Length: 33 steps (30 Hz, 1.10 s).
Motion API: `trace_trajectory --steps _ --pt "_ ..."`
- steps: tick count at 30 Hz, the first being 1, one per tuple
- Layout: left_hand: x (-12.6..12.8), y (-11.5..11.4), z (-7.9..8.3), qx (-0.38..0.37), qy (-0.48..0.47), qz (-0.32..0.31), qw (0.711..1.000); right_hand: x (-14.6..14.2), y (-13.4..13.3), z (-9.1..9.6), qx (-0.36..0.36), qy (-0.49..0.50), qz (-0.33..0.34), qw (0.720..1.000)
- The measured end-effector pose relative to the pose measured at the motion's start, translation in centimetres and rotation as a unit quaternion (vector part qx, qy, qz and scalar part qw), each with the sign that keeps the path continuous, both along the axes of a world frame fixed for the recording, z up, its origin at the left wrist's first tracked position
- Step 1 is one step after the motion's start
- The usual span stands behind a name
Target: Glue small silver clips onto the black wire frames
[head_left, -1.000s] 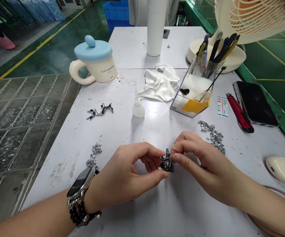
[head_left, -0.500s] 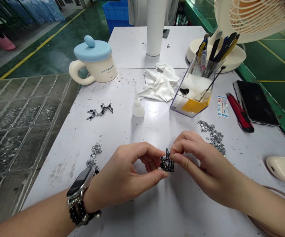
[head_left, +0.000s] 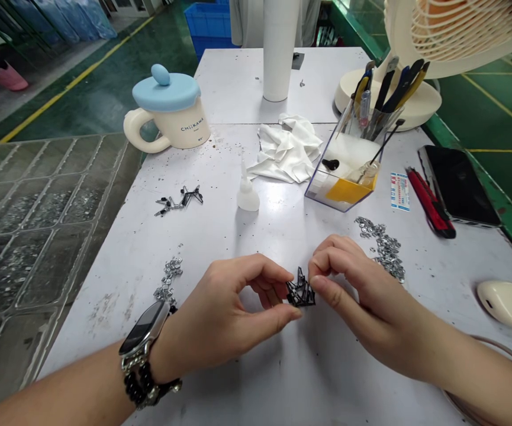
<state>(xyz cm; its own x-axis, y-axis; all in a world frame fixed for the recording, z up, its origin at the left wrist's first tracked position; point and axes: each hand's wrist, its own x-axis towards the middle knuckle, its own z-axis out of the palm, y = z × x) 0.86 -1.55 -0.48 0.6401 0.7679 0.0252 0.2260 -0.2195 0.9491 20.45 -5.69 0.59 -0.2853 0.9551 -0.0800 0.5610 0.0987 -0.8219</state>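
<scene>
Both hands meet low over the white table (head_left: 247,367), pinching a small cluster of black plastic parts (head_left: 300,291). My left hand (head_left: 233,310), with a watch and bead bracelet on the wrist, grips the cluster from the left between thumb and fingers. From the right, my right hand (head_left: 353,284) pinches the same cluster with its fingertips. Loose silver metal pieces lie in a pile (head_left: 382,245) just right of the right hand, and a smaller pile (head_left: 169,278) lies by the left wrist.
More black parts (head_left: 180,200) lie at the left. A small white glue bottle (head_left: 247,192), crumpled cloth (head_left: 289,151), lidded mug (head_left: 171,112), clear tool holder (head_left: 353,165), red cutter (head_left: 431,204), phone (head_left: 457,183), fan (head_left: 437,35) and white mouse-like object (head_left: 508,303) surround the hands.
The hands stay almost still. The black cluster has turned slightly between the fingertips.
</scene>
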Motion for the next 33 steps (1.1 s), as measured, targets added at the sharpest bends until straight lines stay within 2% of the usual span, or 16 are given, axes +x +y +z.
trace_trajectory --steps 9,25,33 --pt "0.05 0.01 0.00 0.008 -0.006 0.004 1.000 0.13 0.28 0.06 -0.025 0.015 -0.005 1.000" --pt "0.05 -0.03 -0.02 0.022 -0.008 0.003 1.000 -0.27 0.17 -0.25 0.012 -0.015 -0.011 1.000" --pt "0.05 -0.11 -0.08 0.065 0.010 -0.005 0.998 -0.51 -0.14 -0.57 0.009 -0.011 -0.023 1.000"
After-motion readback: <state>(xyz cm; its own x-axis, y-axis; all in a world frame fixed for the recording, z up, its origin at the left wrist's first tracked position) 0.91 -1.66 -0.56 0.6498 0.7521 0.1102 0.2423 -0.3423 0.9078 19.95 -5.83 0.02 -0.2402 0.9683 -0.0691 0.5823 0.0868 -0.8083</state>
